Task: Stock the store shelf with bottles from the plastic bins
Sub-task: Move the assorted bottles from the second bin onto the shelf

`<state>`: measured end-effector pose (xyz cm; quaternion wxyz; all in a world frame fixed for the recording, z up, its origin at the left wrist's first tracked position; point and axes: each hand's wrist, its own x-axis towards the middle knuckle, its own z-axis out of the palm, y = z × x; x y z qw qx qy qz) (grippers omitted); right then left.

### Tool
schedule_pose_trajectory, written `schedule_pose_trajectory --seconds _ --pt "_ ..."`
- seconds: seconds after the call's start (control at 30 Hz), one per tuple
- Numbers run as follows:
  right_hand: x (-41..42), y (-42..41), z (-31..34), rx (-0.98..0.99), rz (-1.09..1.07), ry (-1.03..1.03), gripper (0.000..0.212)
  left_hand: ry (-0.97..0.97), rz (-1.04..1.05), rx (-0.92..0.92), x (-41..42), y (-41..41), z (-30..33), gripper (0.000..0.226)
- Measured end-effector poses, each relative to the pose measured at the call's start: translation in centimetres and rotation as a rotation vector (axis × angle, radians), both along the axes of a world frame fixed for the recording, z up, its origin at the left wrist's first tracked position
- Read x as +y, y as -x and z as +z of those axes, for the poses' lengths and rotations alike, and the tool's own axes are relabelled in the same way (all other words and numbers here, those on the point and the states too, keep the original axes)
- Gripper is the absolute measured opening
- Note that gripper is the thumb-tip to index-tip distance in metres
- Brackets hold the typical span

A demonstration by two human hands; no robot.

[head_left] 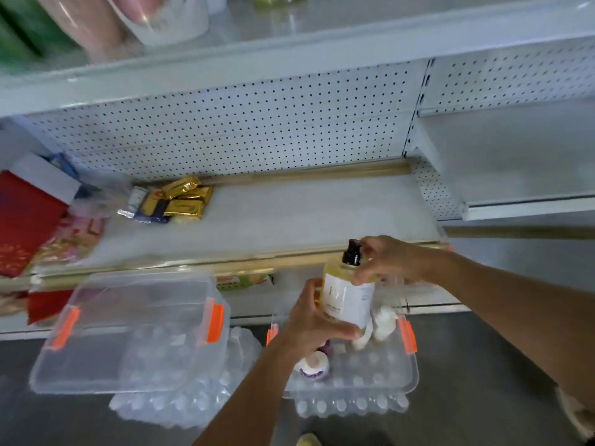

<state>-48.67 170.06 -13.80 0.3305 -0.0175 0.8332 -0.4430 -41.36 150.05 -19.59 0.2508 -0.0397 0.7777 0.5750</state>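
Bottle: a pump bottle [349,292] of yellowish liquid, with a white label and a dark pump cap, was held upright in the air, just in front of the shelf's front edge and above the right bin.
Left hand: the left hand [314,320] was wrapped round the bottle's lower body, fingers curled under its base.
Right hand: the right hand [383,262] pinched the bottle at its shoulder, just below the cap, with the forearm reaching in from the right of the bottle.
Right bin: a clear plastic bin [363,375] with orange latches stood on the floor right below the bottle; it held a few more bottles, among them pale ones [383,320] just under the held bottle and a white cap with a purple label [314,365] below the left wrist.
Left bin: a second clear bin [96,349] with orange latches lay tilted, left of the bottle, resting partly on a pack of wrapped bottles [193,394].
Shelf: the white shelf [306,217] with a gold front strip ran behind and above the bottle, most of its surface bare; a pegboard back panel rose behind it.
Shelf goods: gold packets [186,201] lay at the back of the shelf, well to the left of the bottle; red packaging [22,220] sat farther left still.
Floor: dark grey floor [467,365] lay to the right of the right bin.
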Motion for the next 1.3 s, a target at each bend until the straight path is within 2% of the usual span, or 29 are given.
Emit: schedule_pose_trajectory --seconds 0.07,0.27,0.33,0.47,0.7,0.87,1.03,1.17,1.3 --pt "-0.5 0.5 2.9 0.024 -0.009 0.030 0.075 -0.016 0.032 0.036 -0.3 0.5 2.7 0.091" --pt "-1.9 1.5 11.0 0.145 -0.018 0.162 0.040 -0.003 0.119 0.184 -1.2 2.1 10.0 0.099" --pt "-2.1 1.9 13.4 0.201 0.000 0.195 0.034 0.031 0.130 0.248 -1.8 2.9 12.3 0.098" --pt "-3.3 3.1 18.0 0.300 0.009 0.201 0.048 0.072 0.143 0.372 -2.8 4.7 17.0 0.096" --pt "-5.1 4.5 26.0 0.558 -0.042 0.174 0.058 0.103 0.149 0.558 -3.8 8.3 23.9 0.095" --pt "-5.9 6.2 30.5 0.665 -0.066 0.179 0.044 0.033 0.162 0.658 -3.7 11.2 27.7 0.096" --pt "-7.0 8.9 33.1 0.770 -0.101 0.152 0.060 -0.051 0.171 0.696 -3.8 14.6 30.0 0.096" --pt "-7.7 11.2 34.1 0.820 -0.085 0.114 0.049 0.014 0.210 0.760 -3.8 17.4 31.1 0.095" --pt "-8.4 13.3 34.0 0.825 -0.062 0.096 0.048 0.053 0.244 0.794 -3.9 19.3 30.9 0.091"
